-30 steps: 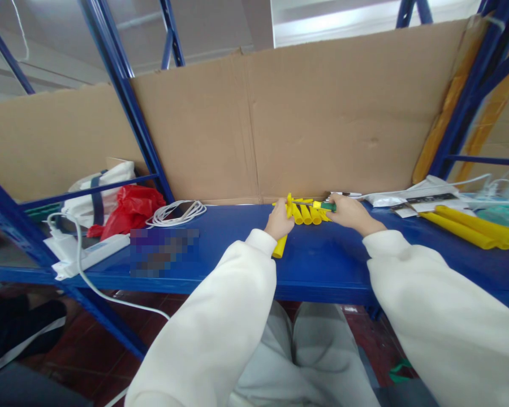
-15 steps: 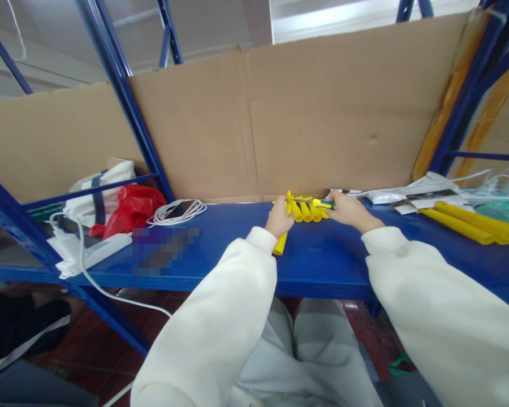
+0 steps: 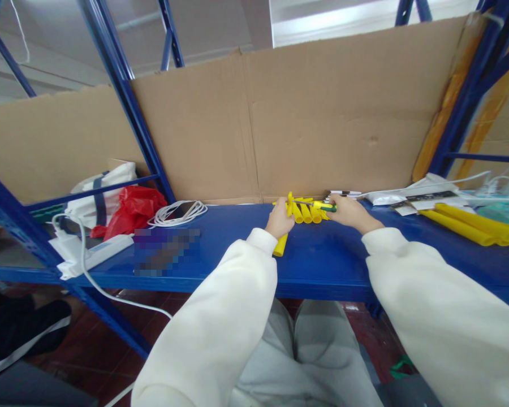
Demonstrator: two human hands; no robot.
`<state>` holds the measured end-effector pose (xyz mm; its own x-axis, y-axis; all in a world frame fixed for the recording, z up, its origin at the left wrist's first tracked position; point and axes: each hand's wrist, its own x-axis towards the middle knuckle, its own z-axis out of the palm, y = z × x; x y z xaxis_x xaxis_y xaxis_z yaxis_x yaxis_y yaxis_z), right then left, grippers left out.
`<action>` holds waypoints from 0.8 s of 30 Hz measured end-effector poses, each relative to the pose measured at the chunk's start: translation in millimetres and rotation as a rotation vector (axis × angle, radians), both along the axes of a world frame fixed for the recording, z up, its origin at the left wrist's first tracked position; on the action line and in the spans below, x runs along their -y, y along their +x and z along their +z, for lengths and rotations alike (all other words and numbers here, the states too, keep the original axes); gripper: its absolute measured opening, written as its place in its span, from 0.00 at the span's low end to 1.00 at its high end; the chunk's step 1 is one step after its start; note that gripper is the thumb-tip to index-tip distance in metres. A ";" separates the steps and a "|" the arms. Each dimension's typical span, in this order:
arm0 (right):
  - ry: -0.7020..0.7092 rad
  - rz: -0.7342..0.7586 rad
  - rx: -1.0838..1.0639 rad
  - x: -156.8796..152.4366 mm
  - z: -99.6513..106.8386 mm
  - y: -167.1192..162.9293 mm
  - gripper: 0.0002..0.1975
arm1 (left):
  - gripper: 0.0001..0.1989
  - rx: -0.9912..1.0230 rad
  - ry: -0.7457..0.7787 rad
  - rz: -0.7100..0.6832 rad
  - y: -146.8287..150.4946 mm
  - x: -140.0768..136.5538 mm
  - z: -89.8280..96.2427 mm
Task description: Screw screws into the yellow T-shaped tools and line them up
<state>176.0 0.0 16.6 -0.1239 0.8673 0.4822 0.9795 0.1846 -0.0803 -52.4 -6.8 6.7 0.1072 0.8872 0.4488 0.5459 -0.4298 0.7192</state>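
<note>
My left hand [image 3: 279,219] is closed around a yellow plastic piece [image 3: 289,204] whose top sticks up past the fingers. In my right hand [image 3: 346,212] is a screwdriver [image 3: 322,206] with a yellow and green handle, its shaft pointing left at that piece. The fingers block where the tip meets the piece. Just behind and below the screwdriver lie several short yellow tubes [image 3: 306,215] in a row. Another yellow tube [image 3: 280,245] extends toward me from under my left hand; whether it joins the held piece is hidden.
Longer yellow tubes [image 3: 470,223] and a white plastic bag [image 3: 432,183] lie right on the blue shelf [image 3: 322,277]. A coiled white cable [image 3: 178,213], red bag [image 3: 138,206] and power strip [image 3: 97,254] are left. Cardboard [image 3: 343,113] backs the shelf. A person's leg shows lower left.
The screwdriver handle looks slightly turned in my right hand, with more yellow facing up and the fingers shifted a little. My left hand keeps its place on the yellow piece.
</note>
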 end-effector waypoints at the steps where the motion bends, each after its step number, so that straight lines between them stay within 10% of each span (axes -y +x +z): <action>1: 0.006 -0.007 -0.003 -0.8 -0.8 0.3 0.14 | 0.24 0.003 0.003 0.002 -0.1 0.4 0.4; 24: -0.091 0.056 -0.062 4.2 3.8 -5.6 0.14 | 0.22 -0.043 0.023 0.017 -2.0 6.0 5.8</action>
<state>170.4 -4.2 20.4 -0.1458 0.9003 0.4101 0.9605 0.2282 -0.1595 -54.4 -12.8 12.5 0.1121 0.8787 0.4640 0.5833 -0.4362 0.6851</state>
